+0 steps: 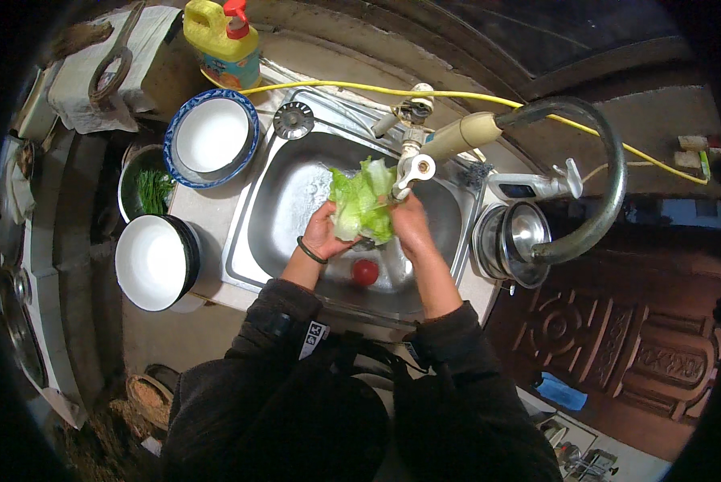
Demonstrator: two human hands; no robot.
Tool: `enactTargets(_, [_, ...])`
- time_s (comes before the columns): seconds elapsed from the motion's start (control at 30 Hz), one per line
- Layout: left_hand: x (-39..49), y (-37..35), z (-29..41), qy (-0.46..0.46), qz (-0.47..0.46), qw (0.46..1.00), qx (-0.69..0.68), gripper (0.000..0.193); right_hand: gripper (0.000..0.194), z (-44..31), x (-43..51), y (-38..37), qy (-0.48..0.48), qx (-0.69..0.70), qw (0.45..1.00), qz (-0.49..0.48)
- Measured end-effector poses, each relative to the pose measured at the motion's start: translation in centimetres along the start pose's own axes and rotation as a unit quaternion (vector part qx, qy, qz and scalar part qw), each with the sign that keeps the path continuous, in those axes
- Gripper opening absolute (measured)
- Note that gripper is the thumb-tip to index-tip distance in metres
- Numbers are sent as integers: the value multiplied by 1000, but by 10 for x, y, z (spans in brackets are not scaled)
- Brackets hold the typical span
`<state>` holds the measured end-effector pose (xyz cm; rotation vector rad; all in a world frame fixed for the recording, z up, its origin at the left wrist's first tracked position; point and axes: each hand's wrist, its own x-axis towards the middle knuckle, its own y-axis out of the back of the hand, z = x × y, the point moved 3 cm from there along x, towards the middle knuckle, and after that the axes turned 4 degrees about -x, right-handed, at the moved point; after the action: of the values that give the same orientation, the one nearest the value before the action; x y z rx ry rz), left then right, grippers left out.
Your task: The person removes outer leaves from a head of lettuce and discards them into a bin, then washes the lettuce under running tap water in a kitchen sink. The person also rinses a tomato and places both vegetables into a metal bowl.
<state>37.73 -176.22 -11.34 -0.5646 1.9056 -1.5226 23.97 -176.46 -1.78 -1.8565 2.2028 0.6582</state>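
Note:
Green lettuce leaves (363,202) are held between my two hands over a stainless-steel sink (276,253). My left hand (324,234), with a dark band at the wrist, grips the leaves from the lower left. On their right side is my right hand (410,223), its fingertips partly hidden behind the tap and the leaves. The white tap handle (417,170) stands right above the lettuce. A round red item (365,273), perhaps a tomato, lies in the basin below my hands. Water glistens on the basin's left side.
White bowls (150,262) and a blue-rimmed bowl (254,141) stand left, near a bowl of green vegetables (153,191). A yellow pump bottle (231,57) is behind them. Metal bowls (526,232) sit right, under a curved pipe (613,181). A yellow hose (469,94) crosses behind the sink.

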Motion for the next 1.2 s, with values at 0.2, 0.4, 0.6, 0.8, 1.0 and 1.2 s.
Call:
enactTargets(0.2, [16,-18,5,-27,75,928,363,54,56,8,11,-24,100,-66,988,-96])
enactTargets(0.4, [11,-28,4,-20,44,883,467,67,74,-6,2,-16,-105,15,979,-175])
enactTargets(0.6, [18,-11,12,38,69,964,253,46,67,-28,-18,-1,-72,-24,981,-181])
enactTargets(0.8, [12,-22,0,-16,15,994,104,49,50,-14,-36,-3,307,-293,905,-21])
enactTargets(1.0, [6,-17,-4,32,32,989,143,47,46,-13,-50,-16,381,-394,836,17])
enactTargets(1.2, [14,-14,-7,24,-10,989,147,44,28,-24,-51,24,271,-257,925,77])
